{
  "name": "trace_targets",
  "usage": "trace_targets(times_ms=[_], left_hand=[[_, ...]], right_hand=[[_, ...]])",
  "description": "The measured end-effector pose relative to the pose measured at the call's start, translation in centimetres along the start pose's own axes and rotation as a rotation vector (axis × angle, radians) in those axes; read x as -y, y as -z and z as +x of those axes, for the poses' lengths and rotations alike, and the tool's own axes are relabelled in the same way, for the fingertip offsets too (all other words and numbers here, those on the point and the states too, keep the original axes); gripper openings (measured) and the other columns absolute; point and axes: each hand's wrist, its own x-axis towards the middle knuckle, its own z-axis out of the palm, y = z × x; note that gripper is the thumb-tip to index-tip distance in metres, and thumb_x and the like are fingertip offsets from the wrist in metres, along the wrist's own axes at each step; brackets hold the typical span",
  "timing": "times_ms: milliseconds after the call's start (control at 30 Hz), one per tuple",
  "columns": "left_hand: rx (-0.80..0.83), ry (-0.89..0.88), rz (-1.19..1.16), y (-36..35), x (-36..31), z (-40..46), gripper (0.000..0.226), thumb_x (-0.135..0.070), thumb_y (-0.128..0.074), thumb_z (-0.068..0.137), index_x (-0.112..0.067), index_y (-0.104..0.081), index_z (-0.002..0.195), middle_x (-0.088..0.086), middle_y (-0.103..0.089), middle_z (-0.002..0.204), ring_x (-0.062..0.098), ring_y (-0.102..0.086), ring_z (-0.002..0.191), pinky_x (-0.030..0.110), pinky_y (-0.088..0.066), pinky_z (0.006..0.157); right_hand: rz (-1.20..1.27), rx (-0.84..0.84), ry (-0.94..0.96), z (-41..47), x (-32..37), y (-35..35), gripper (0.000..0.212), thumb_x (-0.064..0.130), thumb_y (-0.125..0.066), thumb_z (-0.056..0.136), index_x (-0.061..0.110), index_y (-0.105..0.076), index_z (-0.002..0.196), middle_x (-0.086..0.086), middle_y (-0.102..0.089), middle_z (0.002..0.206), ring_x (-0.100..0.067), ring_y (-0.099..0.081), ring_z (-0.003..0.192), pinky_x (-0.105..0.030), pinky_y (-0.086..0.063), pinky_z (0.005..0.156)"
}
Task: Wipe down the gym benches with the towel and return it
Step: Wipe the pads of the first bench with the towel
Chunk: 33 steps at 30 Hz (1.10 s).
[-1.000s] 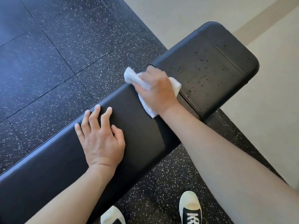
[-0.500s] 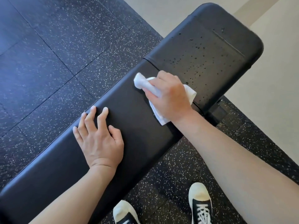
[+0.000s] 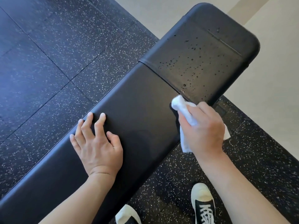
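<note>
Right hand (image 3: pixel 204 126) grips bunched white towel (image 3: pixel 186 113) at gym bench (image 3: pixel 140 110) near edge, by the seam; droplet-covered seat pad (image 3: pixel 202 57) probably next. Left hand (image 3: pixel 97 146) flat, fingers spread, bracing w/ nothing held.

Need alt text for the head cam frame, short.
Seen from above, a right hand holds a white towel at the near edge of a black gym bench, beside its droplet-spotted end pad. The left hand rests flat on the long pad; two sneakers stand on speckled flooring.
</note>
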Motion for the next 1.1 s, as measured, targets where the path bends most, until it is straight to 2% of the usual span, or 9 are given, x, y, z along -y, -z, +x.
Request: trace_targets(times_ms=[167, 333, 433, 667, 833, 967, 1100], left_hand=[[0.004, 0.002, -0.003, 0.0, -0.1, -0.1, 0.057, -0.025, -0.047, 0.09, -0.018, -0.055, 0.147, 0.011, -0.042, 0.159, 0.04, -0.031, 0.153, 0.065, -0.017, 0.125], [0.001, 0.008, -0.006, 0.0, 0.1, -0.2, 0.057, -0.027, -0.045, 0.09, -0.019, -0.055, 0.146, 0.011, -0.042, 0.159, 0.04, -0.031, 0.153, 0.066, -0.017, 0.124], [-0.011, 0.003, -0.011, -0.1, 0.1, -0.1, 0.057, -0.027, -0.046, 0.09, -0.019, -0.056, 0.145, 0.01, -0.042, 0.159, 0.04, -0.032, 0.152, 0.066, -0.016, 0.125], [-0.012, 0.007, -0.016, -0.3, 0.3, -0.1, 0.057, -0.029, -0.043, 0.09, -0.022, -0.054, 0.145, 0.009, -0.041, 0.159, 0.038, -0.031, 0.152, 0.065, -0.015, 0.126], [-0.026, 0.011, -0.006, -0.4, 0.2, -0.2, 0.057, -0.03, -0.043, 0.089, -0.022, -0.054, 0.144, 0.009, -0.042, 0.158, 0.039, -0.032, 0.152, 0.066, -0.016, 0.125], [-0.007, 0.021, 0.014, -0.3, 0.1, 0.0, 0.057, -0.027, -0.046, 0.089, -0.021, -0.055, 0.145, 0.009, -0.043, 0.159, 0.039, -0.032, 0.153, 0.065, -0.015, 0.126], [-0.002, 0.006, 0.011, -0.3, 0.3, -0.1, 0.057, -0.027, -0.045, 0.089, -0.019, -0.056, 0.144, 0.01, -0.043, 0.16, 0.04, -0.033, 0.152, 0.065, -0.016, 0.125]], right_hand=[[0.007, 0.0, -0.008, 3.8, 2.1, -2.4, 0.034, 0.004, -0.07, 0.08, 0.017, -0.046, 0.059, 0.001, -0.031, 0.065, -0.025, -0.032, 0.056, -0.037, -0.035, 0.047], [-0.04, 0.044, -0.005, -0.7, -0.1, 0.0, 0.026, 0.011, -0.061, 0.094, 0.011, -0.06, 0.068, 0.003, -0.035, 0.069, -0.023, -0.035, 0.06, -0.04, -0.038, 0.052], [0.001, 0.034, -0.032, -2.6, -0.9, 1.1, 0.028, 0.008, -0.063, 0.094, 0.008, -0.06, 0.067, 0.0, -0.038, 0.066, -0.024, -0.036, 0.058, -0.042, -0.04, 0.051], [0.069, 0.018, -0.003, 1.7, 3.1, -2.4, 0.027, 0.009, -0.066, 0.091, 0.008, -0.06, 0.064, -0.005, -0.045, 0.064, -0.024, -0.038, 0.058, -0.042, -0.042, 0.05], [0.136, 0.097, 0.075, -2.7, 0.1, 0.8, 0.019, 0.007, -0.068, 0.095, 0.009, -0.068, 0.076, 0.001, -0.042, 0.071, -0.022, -0.038, 0.061, -0.041, -0.042, 0.053], [0.198, 0.068, 0.057, -4.3, -1.1, 0.6, 0.014, 0.005, -0.07, 0.095, 0.009, -0.075, 0.083, 0.002, -0.042, 0.071, -0.024, -0.04, 0.059, -0.041, -0.042, 0.052], [0.077, 0.057, 0.132, -3.3, -0.6, -0.6, 0.017, 0.007, -0.064, 0.097, 0.014, -0.08, 0.095, 0.0, -0.043, 0.07, -0.022, -0.034, 0.061, -0.036, -0.041, 0.054]])
